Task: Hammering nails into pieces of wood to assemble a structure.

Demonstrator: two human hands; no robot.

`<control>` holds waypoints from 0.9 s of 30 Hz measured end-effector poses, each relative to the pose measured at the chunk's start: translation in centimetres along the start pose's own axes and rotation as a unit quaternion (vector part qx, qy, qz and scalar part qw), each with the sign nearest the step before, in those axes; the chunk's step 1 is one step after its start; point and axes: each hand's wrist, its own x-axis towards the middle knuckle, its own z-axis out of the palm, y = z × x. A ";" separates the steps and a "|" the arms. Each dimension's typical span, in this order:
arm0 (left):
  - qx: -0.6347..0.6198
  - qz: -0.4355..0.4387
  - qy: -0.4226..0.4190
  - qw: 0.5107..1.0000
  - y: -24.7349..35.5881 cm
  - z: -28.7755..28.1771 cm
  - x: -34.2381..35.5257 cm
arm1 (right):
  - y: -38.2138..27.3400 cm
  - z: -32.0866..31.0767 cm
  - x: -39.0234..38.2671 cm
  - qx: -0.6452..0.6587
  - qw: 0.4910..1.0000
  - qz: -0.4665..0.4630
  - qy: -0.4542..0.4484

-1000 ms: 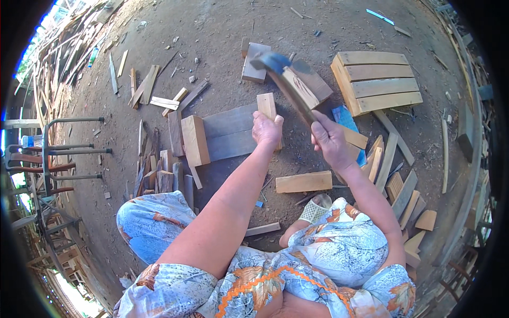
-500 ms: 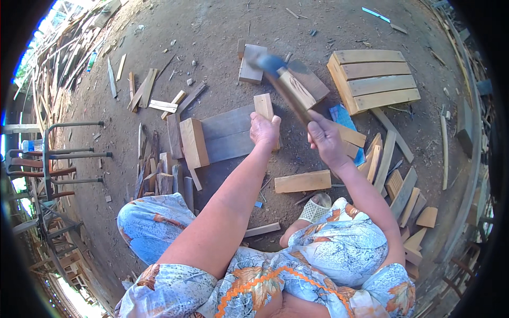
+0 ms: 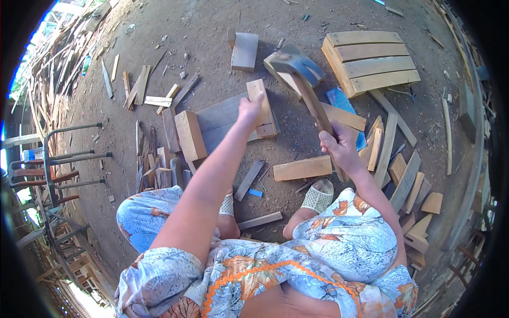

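Our hammer (image 3: 314, 105) has swung to the right and its handle stands more upright than half a second ago, while our left hand (image 3: 249, 110) has slid toward the left edge of the slat (image 3: 256, 87), baring more of its lower end. A grey offcut (image 3: 248, 180) and our left sandal (image 3: 226, 204) now show as well.

Our right hand (image 3: 339, 146) is closed round the handle, with its lower end poking out below the fist. The hammer's head is raised, and in our view it overlaps a dark block (image 3: 313, 72) farther off. Our left hand touches the slat, thumb pointing up along it; its fingers are mostly hidden, so we cannot tell how far they close or whether they grip.

The slat lies across the right end of the grey boards (image 3: 220, 117), between our knees and a grey block (image 3: 245, 51). At the boards' left end we see a tan block (image 3: 191, 133). To the upper right sits a slatted crate (image 3: 375, 61). Nearer us, a plank (image 3: 302, 168) lies crosswise just above our right sandal (image 3: 319, 196), and a blue chip (image 3: 255, 193) lies beside the offcut.
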 end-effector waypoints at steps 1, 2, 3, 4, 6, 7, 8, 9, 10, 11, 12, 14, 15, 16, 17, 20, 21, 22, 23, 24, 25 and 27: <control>-0.045 0.001 0.000 0.999 -0.1 -0.5 0.8 | 0.4 0.1 -0.6 -0.002 1.000 -0.010 0.013; -0.088 0.006 0.008 0.996 -0.2 -0.9 1.6 | 0.8 0.1 -1.1 -0.003 1.000 -0.007 0.012; -0.092 -0.002 -0.002 0.996 0.2 -1.1 2.6 | 1.2 0.1 -1.5 -0.033 0.999 -0.019 0.022; -0.028 0.150 0.013 0.988 0.6 -1.2 3.5 | 1.6 0.2 -1.9 -0.056 0.998 -0.031 0.029; 0.035 0.294 0.028 0.955 0.6 -1.2 4.5 | 2.2 0.5 -2.7 -0.103 0.995 -0.004 0.014; 0.094 0.306 -0.016 0.947 0.7 -1.3 4.8 | 2.3 0.7 -2.9 -0.131 0.991 0.034 -0.003; 0.153 0.313 -0.056 0.936 0.7 -1.2 5.0 | 2.4 0.8 -3.1 -0.144 0.989 0.023 -0.003; 0.140 0.324 -0.030 0.935 0.4 -1.0 4.8 | 2.4 1.1 -3.3 -0.177 0.984 0.007 -0.010; 0.133 0.330 -0.034 0.934 0.3 -0.8 4.7 | 2.3 1.3 -3.4 -0.211 0.977 0.009 -0.022; 0.126 0.332 -0.012 0.935 0.3 -0.6 4.5 | 2.3 1.5 -3.5 -0.209 0.977 -0.036 -0.024; 0.124 0.321 0.006 0.939 0.1 -0.5 4.3 | 2.3 1.7 -3.6 -0.213 0.976 -0.042 -0.023; 0.126 0.319 0.005 0.940 0.3 -0.6 4.0 | 2.4 2.1 -3.7 -0.166 0.984 -0.065 -0.023; 0.137 0.312 0.004 0.940 0.4 -0.6 3.9 | 2.7 2.4 -3.7 -0.177 0.981 -0.068 -0.029; 0.136 0.308 0.000 0.942 0.6 -0.7 3.8 | 2.9 2.7 -3.5 -0.180 0.979 -0.090 -0.023; 0.132 0.312 -0.002 0.941 0.6 -0.8 3.6 | 3.1 2.9 -3.3 -0.177 0.978 -0.112 -0.025; 0.136 0.314 -0.001 0.940 0.6 -0.9 3.4 | 3.3 3.1 -2.3 -0.375 0.923 0.055 -0.067; 0.153 0.312 0.004 0.938 0.7 -0.9 3.4 | 3.0 3.0 -2.1 -0.362 0.930 0.023 -0.064; 0.148 0.317 0.007 0.937 0.7 -0.9 3.4 | 2.6 2.9 -1.9 -0.362 0.931 -0.009 -0.055; 0.155 0.320 0.006 0.935 0.7 -1.0 3.4 | 2.1 2.9 -1.8 -0.362 0.930 -0.042 -0.047; 0.163 0.315 0.004 0.935 0.7 -1.0 3.4 | 1.6 2.7 -1.9 -0.364 0.929 -0.044 -0.049; 0.158 0.320 0.005 0.934 0.7 -1.0 3.5 | 1.0 2.5 -2.3 -0.278 0.959 -0.022 -0.043; 0.168 0.311 -0.005 0.935 0.7 -1.0 3.4 | 0.4 2.5 -3.2 -0.190 0.981 0.005 -0.036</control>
